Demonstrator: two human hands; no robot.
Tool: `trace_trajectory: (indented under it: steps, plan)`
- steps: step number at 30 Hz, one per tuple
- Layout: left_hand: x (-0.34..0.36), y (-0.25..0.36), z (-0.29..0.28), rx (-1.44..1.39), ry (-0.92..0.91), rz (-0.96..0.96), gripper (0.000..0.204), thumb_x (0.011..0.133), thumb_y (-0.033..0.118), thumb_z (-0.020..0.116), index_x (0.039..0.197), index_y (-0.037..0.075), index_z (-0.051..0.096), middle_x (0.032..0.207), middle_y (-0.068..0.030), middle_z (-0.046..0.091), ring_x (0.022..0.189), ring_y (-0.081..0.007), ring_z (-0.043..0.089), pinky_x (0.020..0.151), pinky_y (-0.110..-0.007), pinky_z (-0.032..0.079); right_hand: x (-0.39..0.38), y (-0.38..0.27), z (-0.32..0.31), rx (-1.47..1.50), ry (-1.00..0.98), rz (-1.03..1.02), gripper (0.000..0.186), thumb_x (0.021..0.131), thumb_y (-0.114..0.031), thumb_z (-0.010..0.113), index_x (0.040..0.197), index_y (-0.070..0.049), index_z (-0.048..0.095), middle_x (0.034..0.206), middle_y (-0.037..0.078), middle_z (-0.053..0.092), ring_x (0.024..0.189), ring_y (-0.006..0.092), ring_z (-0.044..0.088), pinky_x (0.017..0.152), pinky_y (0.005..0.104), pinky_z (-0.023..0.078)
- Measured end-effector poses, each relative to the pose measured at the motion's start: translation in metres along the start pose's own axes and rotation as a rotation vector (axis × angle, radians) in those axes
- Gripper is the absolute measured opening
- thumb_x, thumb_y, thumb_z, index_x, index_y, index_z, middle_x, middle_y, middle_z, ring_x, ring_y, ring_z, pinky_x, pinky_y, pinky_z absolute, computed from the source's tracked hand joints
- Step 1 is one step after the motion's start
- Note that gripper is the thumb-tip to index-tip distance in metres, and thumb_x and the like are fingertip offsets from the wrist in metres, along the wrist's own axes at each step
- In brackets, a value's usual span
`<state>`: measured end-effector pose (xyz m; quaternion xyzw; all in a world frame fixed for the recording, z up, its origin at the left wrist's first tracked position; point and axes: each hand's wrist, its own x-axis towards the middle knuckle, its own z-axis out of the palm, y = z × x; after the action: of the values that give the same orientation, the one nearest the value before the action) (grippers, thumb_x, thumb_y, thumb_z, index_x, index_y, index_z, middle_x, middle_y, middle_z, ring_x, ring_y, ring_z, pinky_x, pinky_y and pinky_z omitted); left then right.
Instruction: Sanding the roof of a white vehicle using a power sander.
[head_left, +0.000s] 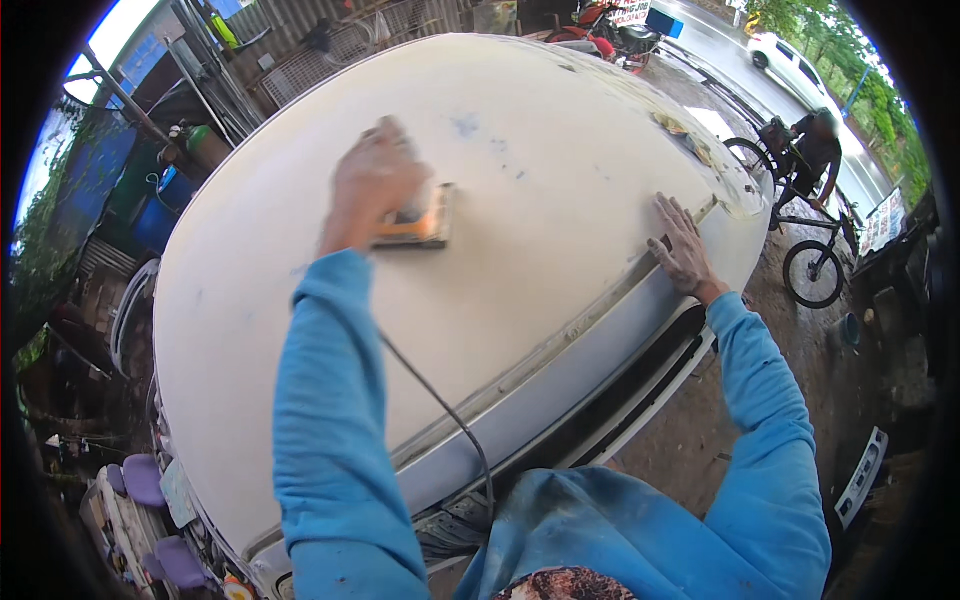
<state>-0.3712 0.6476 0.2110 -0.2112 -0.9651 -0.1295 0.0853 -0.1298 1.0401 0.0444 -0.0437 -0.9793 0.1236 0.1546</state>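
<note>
My left hand [376,176], blurred by motion, grips an orange-and-dark power sander [420,228] resting on the broad cream-white painted panel [545,300] of a vehicle, which has a few bluish patches. A dark cord [424,385] runs from beneath my left forearm down across the panel toward my body. My right hand [682,244], dusty, lies with fingers spread on the panel's right part, beside a long grooved channel [540,360] along its near edge.
A person [812,155] stands with a bicycle [810,270] at the right, near a road with a white car [780,60]. A red motorcycle [590,35] is behind. Barrels [160,210] and a green cylinder [205,145] stand left; purple seats [150,480] lie lower left.
</note>
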Motion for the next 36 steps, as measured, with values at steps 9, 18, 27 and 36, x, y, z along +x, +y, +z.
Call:
trace_trajectory:
  steps: [9,18,27,36]
  plan:
    - [-0.171,-0.362,-0.061,0.07,0.166,-0.027,0.053,0.086,0.013,0.066,0.137,0.001,0.06,0.15,-0.0279,0.05,0.144,-0.0398,0.044,0.12,-0.046,0.035,-0.025,-0.011,0.006,0.448,0.293,0.041,0.012,0.084,-0.014,0.068,0.081,-0.003,0.064,0.081,0.014,0.062,0.083,0.0353,0.06,0.078,0.0456,0.05]
    - [-0.261,-0.415,-0.128,0.349,-0.351,0.122,0.051,0.076,0.014,0.072,0.127,0.007,0.069,0.119,-0.0202,0.066,0.117,-0.0421,0.055,0.103,-0.053,0.043,-0.023,-0.012,0.001,0.38,0.319,-0.036,0.035,0.087,-0.029,0.073,0.069,-0.004,0.056,0.077,0.012,0.06,0.082,0.0343,0.059,0.08,0.0443,0.049]
    - [-0.133,-0.143,-0.039,-0.151,0.033,-0.15,0.06,0.079,0.002,0.069,0.135,0.003,0.049,0.126,-0.0228,0.059,0.12,-0.0388,0.058,0.103,-0.045,0.045,-0.025,-0.011,-0.003,0.397,0.312,0.002,0.035,0.09,-0.031,0.071,0.069,-0.005,0.06,0.076,0.012,0.061,0.085,0.0328,0.061,0.079,0.0436,0.049]
    - [-0.07,0.067,0.006,-0.077,-0.104,0.054,0.056,0.076,0.021,0.077,0.126,0.012,0.055,0.122,-0.0185,0.067,0.116,-0.0415,0.063,0.097,-0.05,0.052,-0.023,-0.005,0.009,0.489,0.396,-0.037,0.02,0.084,-0.019,0.071,0.074,-0.004,0.066,0.078,0.016,0.066,0.081,0.0372,0.064,0.072,0.0458,0.052]
